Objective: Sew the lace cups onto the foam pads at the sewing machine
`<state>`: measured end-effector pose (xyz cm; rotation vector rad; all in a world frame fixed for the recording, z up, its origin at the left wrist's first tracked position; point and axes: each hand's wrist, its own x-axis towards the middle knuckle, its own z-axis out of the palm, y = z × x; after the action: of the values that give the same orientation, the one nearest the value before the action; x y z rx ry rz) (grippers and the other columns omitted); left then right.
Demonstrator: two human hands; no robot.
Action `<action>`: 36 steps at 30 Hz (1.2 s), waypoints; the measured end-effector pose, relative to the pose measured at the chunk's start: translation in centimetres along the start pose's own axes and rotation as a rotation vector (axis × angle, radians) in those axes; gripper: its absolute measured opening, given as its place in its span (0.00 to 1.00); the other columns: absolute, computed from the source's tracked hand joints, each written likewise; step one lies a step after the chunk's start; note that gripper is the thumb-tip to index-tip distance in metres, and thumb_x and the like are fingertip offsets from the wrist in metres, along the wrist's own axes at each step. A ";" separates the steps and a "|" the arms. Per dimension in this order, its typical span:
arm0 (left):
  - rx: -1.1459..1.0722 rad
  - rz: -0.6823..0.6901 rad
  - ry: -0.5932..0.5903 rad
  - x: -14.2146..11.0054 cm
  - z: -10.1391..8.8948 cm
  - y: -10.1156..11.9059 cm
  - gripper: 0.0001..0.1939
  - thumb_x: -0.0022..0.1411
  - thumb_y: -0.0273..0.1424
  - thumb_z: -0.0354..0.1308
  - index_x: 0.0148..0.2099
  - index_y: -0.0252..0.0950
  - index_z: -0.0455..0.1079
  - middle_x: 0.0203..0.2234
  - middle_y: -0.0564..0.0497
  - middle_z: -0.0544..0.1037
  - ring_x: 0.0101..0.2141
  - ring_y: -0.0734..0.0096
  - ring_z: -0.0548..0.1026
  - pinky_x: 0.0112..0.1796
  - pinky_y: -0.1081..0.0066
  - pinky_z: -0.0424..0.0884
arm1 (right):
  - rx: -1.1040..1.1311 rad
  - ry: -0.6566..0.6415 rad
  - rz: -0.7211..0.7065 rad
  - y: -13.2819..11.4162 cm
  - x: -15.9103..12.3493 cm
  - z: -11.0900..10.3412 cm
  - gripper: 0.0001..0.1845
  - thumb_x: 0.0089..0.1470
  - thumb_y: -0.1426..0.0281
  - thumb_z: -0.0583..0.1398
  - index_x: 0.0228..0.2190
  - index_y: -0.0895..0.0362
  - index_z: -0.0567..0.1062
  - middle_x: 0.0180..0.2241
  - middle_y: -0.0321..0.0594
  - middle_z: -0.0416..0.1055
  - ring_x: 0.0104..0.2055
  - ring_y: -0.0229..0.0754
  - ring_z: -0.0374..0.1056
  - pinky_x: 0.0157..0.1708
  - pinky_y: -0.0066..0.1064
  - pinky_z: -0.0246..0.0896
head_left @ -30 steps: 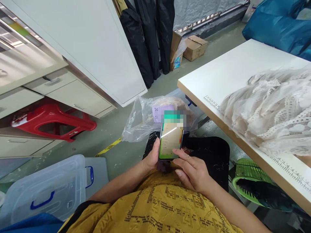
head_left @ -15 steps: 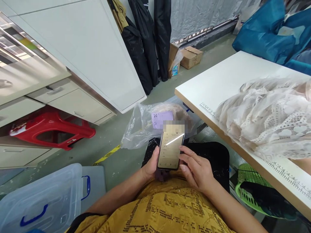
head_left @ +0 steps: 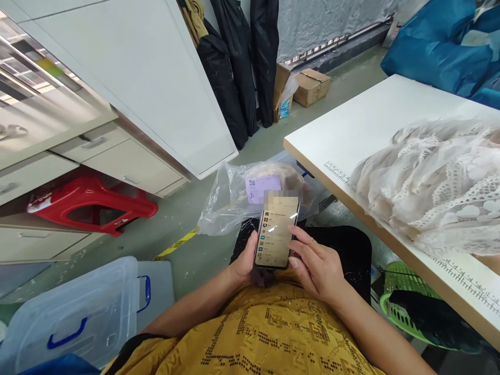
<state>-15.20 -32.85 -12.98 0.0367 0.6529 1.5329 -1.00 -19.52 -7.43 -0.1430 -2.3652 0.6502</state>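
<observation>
A smartphone lies in my left hand, which is closed round its left side. Its lit screen shows a list of rows with small icons; a blurred patch covers its top edge. My right hand is at the right side of the phone, fingers apart and holding nothing. The index fingertip is over the screen; whether it touches the glass I cannot tell. Beyond the phone, on the floor, a clear plastic bag contains light fabric and has a purple label on it.
On my right, a white table with ruler marks bears a heap of white lace fabric. Beneath it is a green basket. A clear storage box, a red stool and white drawers stand on my left.
The phone screen has switched from a plain text page to a list with small icons. My right fingers have shifted slightly over its edge; my left hand keeps its hold.
</observation>
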 end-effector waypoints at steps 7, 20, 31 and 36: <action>0.042 0.032 -0.022 0.1 -0.3 -0.3 0.30 0.70 0.47 0.39 0.65 0.35 0.59 0.53 0.42 0.73 0.54 0.55 0.70 0.56 0.62 0.59 | -0.126 -0.002 0.084 0.0 1.5 -0.1 0.13 0.61 0.68 0.52 0.45 0.59 0.69 0.56 0.59 0.66 0.30 0.41 0.76 0.24 0.30 0.71; 0.086 0.054 -0.046 0.1 -0.2 0.0 0.31 0.69 0.49 0.39 0.60 0.34 0.66 0.50 0.44 0.76 0.54 0.56 0.70 0.56 0.64 0.60 | -0.001 0.026 -0.011 0.6 0.3 0.4 0.14 0.59 0.71 0.53 0.46 0.60 0.69 0.52 0.58 0.70 0.46 0.48 0.74 0.34 0.32 0.74; 0.109 -0.029 -0.199 0.5 1.4 2.3 0.46 0.61 0.62 0.38 0.55 0.23 0.68 0.44 0.31 0.77 0.44 0.50 0.77 0.49 0.59 0.66 | -0.060 0.025 0.274 5.5 -5.1 -0.6 0.13 0.60 0.70 0.52 0.44 0.57 0.73 0.50 0.51 0.72 0.51 0.47 0.71 0.47 0.40 0.70; 0.103 0.006 -0.162 0.4 2.1 3.0 0.48 0.60 0.63 0.35 0.53 0.23 0.69 0.43 0.32 0.77 0.42 0.52 0.77 0.48 0.59 0.66 | -0.419 -0.228 0.768 12.7 -11.7 -0.7 0.25 0.61 0.60 0.48 0.47 0.63 0.73 0.56 0.56 0.65 0.59 0.55 0.61 0.56 0.47 0.59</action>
<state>-17.07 -31.45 -10.16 0.2383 0.6022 1.4841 7.56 -11.29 -19.95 -1.2617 -2.6114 0.5063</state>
